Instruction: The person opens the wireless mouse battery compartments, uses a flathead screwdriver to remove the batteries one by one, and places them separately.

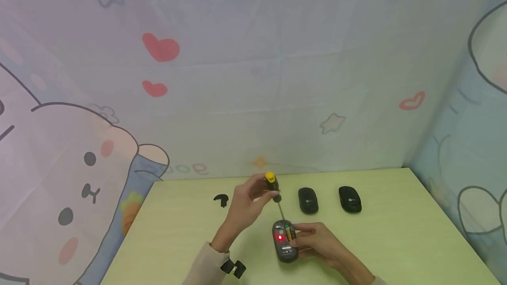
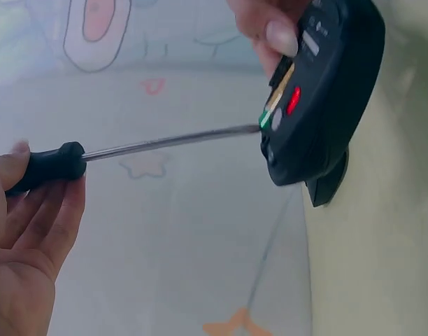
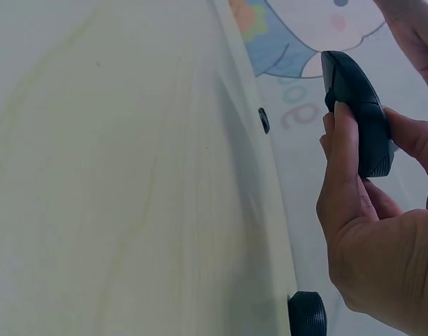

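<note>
My left hand (image 1: 247, 203) grips a screwdriver (image 1: 271, 181) by its black handle with a yellow end. Its metal shaft slants down, and the tip is right at the top end of an upturned computer mouse (image 1: 286, 252). My right hand (image 1: 317, 243) holds this dark mouse along its side, fingers and thumb around it. On its underside a red light glows, and a green-and-gold battery (image 2: 273, 105) sits in the uncovered compartment. From the right wrist the smooth back of the mouse (image 3: 361, 115) shows between thumb and fingers.
Two more black mice, one (image 1: 308, 200) behind the held mouse and another (image 1: 350, 199) farther right, lie on the pale table (image 1: 416, 232). A small black curved piece with a tab (image 1: 221, 199) lies left of my left hand. A printed cloth (image 1: 237, 78) hangs behind.
</note>
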The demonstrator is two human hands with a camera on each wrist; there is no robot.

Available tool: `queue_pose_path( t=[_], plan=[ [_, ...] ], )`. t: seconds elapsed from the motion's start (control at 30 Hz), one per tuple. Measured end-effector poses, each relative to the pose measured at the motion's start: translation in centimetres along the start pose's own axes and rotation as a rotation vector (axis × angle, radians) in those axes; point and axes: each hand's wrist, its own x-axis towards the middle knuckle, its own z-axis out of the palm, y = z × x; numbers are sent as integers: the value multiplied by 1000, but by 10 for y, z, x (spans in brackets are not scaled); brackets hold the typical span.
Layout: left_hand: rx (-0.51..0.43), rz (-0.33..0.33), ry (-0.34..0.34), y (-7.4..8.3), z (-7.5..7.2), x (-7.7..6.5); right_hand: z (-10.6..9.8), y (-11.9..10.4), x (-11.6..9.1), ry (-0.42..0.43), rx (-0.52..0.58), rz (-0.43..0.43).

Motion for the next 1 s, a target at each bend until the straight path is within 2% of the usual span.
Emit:
queue_pose_path(
  t=[0.13,0.27,0.5,0.63,0.87,1.0],
  plan=[
    [38,147,-73,9,5,-3,0,0,0,6,-6,-1],
    [75,180,-109,15,7,-3,1,0,0,6,-11,-5],
    [137,105,-62,13,3,4,5,-1,0,-6,-11,-23],
    [131,42,-56,7,2,9,6,1,1,-21,-22,-34],
    [-36,-121,-38,-9,-2,12,6,6,-1,-49,-18,-59],
    [-96,-205,-9,-18,-6,14,5,4,-3,-61,-14,-65]
  ],
)
